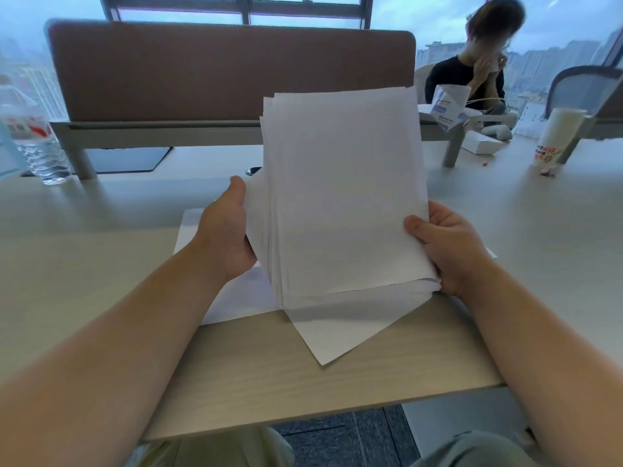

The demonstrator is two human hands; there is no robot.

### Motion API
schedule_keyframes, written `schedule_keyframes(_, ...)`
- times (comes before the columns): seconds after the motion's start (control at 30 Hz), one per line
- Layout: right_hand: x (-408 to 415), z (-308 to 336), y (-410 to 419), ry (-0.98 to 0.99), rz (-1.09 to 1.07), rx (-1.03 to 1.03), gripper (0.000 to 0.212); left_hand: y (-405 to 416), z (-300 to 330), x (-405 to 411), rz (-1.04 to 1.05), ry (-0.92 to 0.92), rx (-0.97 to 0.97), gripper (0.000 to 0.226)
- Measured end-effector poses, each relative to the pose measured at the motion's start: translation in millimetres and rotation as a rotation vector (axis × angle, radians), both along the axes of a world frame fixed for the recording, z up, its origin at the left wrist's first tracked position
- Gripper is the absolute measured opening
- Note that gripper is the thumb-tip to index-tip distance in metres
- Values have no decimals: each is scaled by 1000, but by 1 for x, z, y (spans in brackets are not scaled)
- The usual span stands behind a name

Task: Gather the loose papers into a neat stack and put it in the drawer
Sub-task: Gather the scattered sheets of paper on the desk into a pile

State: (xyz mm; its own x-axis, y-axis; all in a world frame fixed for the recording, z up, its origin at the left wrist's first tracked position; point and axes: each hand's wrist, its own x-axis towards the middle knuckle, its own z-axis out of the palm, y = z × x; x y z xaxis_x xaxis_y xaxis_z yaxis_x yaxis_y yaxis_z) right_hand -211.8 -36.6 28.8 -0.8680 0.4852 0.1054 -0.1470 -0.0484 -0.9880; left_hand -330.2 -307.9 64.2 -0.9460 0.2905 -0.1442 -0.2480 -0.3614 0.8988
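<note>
Currently, the stack of papers (344, 197) is held above the desk (84, 264), tilted up toward the camera, between both hands. The left hand (226, 230) grips the stack's left edge, with the thumb lying up along the side and the fingers hidden behind the sheets. The right hand (445, 244) grips the lower right edge, with the thumb pressed on the top sheet and the fingers curled underneath. The sheets are not yet squared: the left and top edges fan out in steps, and the bottom right corner shows a thick layered edge. Below the stack, loose sheets (323, 332) lie flat near the desk's front edge; one is turned at an angle with a corner pointing toward the front edge, and another extends beneath the left hand. A brown partition panel (202, 69) stands along the desk's far edge. A plastic water bottle (33, 139) stands at the far left corner, just beside a dark pad (131, 160). A tall paper cup (556, 139) stands toward the far right. A second person (472, 62) sits beyond the partition's right end.
</note>
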Motion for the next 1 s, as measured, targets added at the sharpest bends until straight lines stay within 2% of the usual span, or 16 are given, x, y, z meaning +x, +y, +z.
schedule_keyframes(0.13,1,1,-1,30,41,2,31,-5,1,-3,-12,-16,14,40)
schedule_keyframes(0.27,2,2,2,-3,64,-9,29,-8,4,-3,-18,6,112,34)
schedule_keyframes(0.47,6,4,-1,-65,121,4,28,-12,1,-5,-114,41,138,52)
schedule_keyframes(0.7,10,5,-2,-120,255,25,26,-11,4,-4,-155,84,160,56)
schedule_keyframes(0.83,8,5,-6,-106,220,110,23,-13,4,-2,-205,150,181,55)
schedule_keyframes(0.9,7,4,-6,-77,146,135,24,-13,0,0,-303,178,118,50)
schedule_keyframes(1.0,5,6,-5,19,34,75,26,-5,-3,5,-353,281,-180,37)
